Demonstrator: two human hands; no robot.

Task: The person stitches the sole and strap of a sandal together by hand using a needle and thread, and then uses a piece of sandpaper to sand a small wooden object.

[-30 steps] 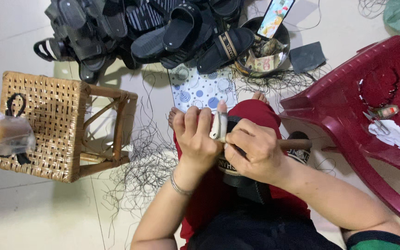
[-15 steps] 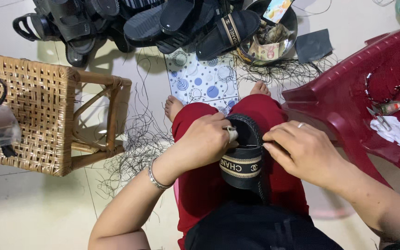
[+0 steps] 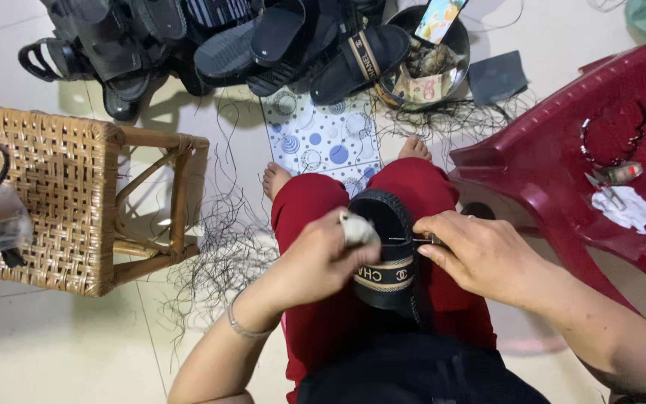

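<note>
Here, both grips on black sandal [image 3: 392,254]

— What sits on the red lap?
— A black slide sandal [image 3: 386,254]. The left hand [image 3: 315,262] presses a pale lump against it; the right hand [image 3: 480,254] pinches a thin tool beside its strap.

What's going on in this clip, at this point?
A seated person in red trousers holds a black slide sandal on their lap. The left hand grips a small whitish lump against the sandal, and the right hand pinches a thin needle-like tool at its strap. Loose black threads litter the floor beside a woven wicker stool, with a pile of black sandals ahead.
</note>
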